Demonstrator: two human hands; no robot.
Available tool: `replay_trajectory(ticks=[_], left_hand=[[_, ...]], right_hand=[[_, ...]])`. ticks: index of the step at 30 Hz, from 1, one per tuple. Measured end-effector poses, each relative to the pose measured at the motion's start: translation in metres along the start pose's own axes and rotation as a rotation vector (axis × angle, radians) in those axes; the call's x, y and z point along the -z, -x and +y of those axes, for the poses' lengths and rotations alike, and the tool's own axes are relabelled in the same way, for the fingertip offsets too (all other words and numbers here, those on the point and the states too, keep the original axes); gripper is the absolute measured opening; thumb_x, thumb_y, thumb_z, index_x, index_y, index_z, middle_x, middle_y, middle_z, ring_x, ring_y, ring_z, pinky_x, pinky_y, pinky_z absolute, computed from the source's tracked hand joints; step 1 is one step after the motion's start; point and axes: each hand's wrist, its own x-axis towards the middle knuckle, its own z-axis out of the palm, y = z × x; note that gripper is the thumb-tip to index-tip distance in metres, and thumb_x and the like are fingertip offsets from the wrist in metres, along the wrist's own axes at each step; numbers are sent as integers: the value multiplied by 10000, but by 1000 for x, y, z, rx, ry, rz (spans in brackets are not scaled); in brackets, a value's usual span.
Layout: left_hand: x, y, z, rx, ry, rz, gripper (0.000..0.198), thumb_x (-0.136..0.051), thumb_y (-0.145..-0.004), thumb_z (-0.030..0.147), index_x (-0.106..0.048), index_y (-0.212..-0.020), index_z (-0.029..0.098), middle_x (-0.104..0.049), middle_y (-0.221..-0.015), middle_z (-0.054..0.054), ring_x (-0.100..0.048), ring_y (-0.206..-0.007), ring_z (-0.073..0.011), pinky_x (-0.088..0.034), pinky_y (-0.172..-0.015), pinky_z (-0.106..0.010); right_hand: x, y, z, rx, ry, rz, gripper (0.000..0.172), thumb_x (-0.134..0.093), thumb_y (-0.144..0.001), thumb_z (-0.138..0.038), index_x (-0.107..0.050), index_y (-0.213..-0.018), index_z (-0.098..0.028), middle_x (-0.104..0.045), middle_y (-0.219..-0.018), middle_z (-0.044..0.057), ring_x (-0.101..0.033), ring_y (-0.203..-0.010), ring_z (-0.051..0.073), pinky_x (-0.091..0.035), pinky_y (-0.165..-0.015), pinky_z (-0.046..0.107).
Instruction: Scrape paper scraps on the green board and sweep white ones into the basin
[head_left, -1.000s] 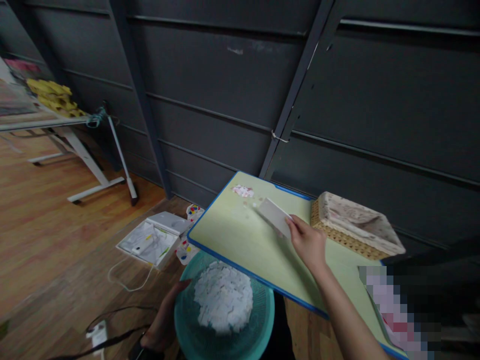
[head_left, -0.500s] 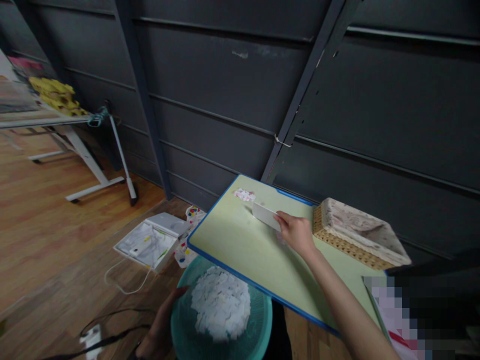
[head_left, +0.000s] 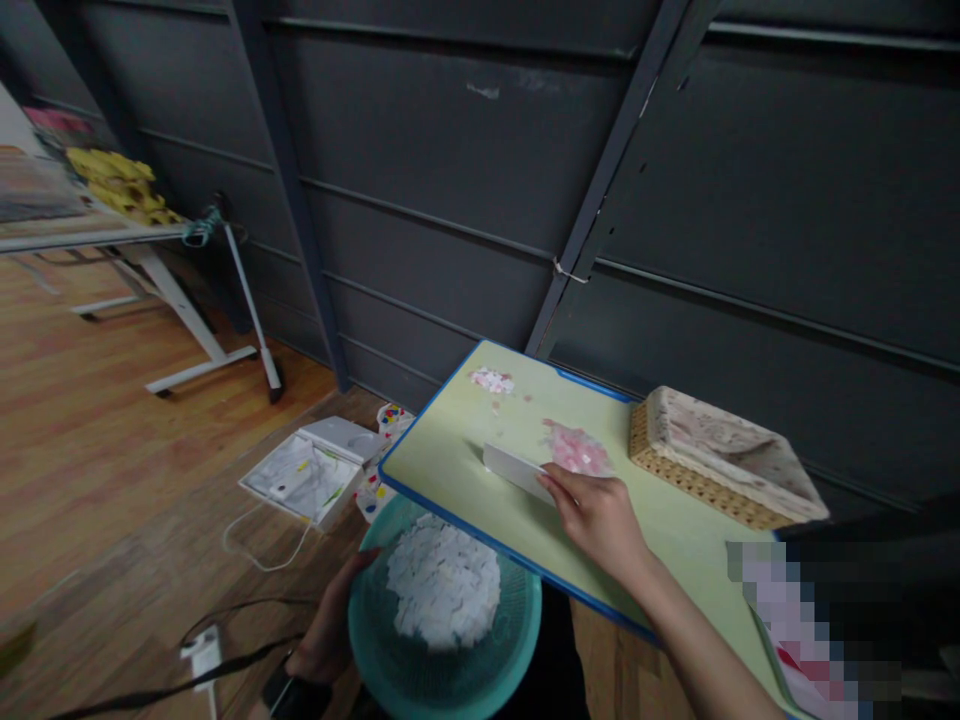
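Pinching one end of a thin white rectangular card (head_left: pixel 516 472), the person's right hand (head_left: pixel 600 515) has its grip closed on it, low over a pale-green, blue-edged bench (head_left: pixel 457 440); whether the card touches the surface I can't tell. Just beyond lies a loose pile of pink flakes (head_left: pixel 576 450). Their left hand (head_left: pixel 343 598) has its grip clamped on the rim of a round teal plastic basket (head_left: pixel 523 640), heaped with white scraps (head_left: pixel 446 585), beside the bench's near edge.

No words, brands, numbers or signs could be read at the scene. The white box (head_left: pixel 256 484) on the floor (head_left: pixel 112 590) and the dark wristwatch (head_left: pixel 291 694) showed no legible marks.
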Motion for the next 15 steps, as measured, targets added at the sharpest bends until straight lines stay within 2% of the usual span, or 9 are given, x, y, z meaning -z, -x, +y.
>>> replay_trajectory(ticks=[3,8,11,15], left_hand=[[-1,0,0,-29,-6,-2,198,-547,-849,267,-680,-753,154,-731,-623,-31,-659,-558,-178,-515,-598,-297],[-3,3,0,2,-4,10,182,-564,-845,258,-676,-759,143,-721,-595,-17,-642,-524,-155,-512,-567,-271],[-3,5,1,29,24,51,179,-557,-853,248,-680,-822,122,-728,-609,-20,-654,-548,-156,-511,-569,-260],[-5,5,3,26,29,76,183,-555,-852,258,-656,-956,147,-756,-700,-6,-638,-499,-166,-492,-511,-279]], right_hand=[[-1,-5,-1,-3,-23,17,269,-476,-905,-264,-726,-942,-171,-749,-818,66,-685,-600,152,-485,-580,203],[-11,-38,31,-138,110,82,271,-479,-899,-295,-728,-924,-192,-748,-822,72,-694,-634,190,-469,-576,233],[-19,-58,49,-209,162,57,275,-475,-898,-310,-726,-918,-201,-747,-798,72,-690,-630,203,-451,-554,242],[-29,-70,58,-199,158,9,282,-457,-906,-307,-718,-937,-206,-747,-846,77,-693,-680,206,-445,-591,244]])
